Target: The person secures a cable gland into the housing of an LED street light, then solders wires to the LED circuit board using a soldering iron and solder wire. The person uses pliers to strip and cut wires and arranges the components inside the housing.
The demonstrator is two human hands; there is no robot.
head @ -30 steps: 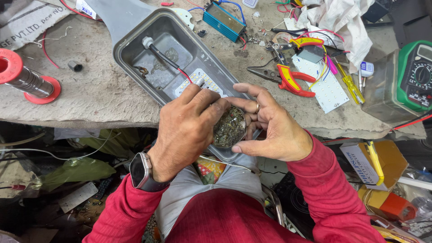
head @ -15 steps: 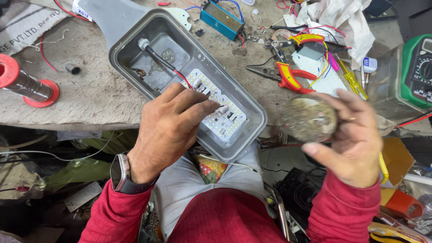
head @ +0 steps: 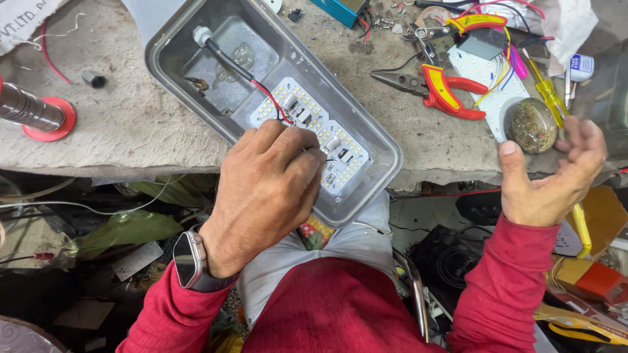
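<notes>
A grey oblong lamp housing [head: 163,62] lies tilted on the worn bench, its near end over the edge. Inside it sits a white LED board [head: 343,147], fed by a black and red cable [head: 239,68]. My left hand [head: 268,183], with a watch on its wrist, rests on that board with its fingers curled down; their tips are hidden. To the right, a round, dirty glass lens [head: 531,124] lies on the bench. My right hand [head: 546,176] is spread just beside the lens, thumb and fingers apart and not gripping it.
Red-handled pliers [head: 448,91], a white LED plate with coloured wires [head: 497,98] and a yellow screwdriver [head: 549,91] lie at the back right. A metal cylinder on a red base [head: 36,114] stands at the left. Clutter and boxes fill the space under the bench.
My right hand carried the round lens from above the housing to the right, set it on the bench and let go. My left hand stayed on the LED board and curled its fingers.
</notes>
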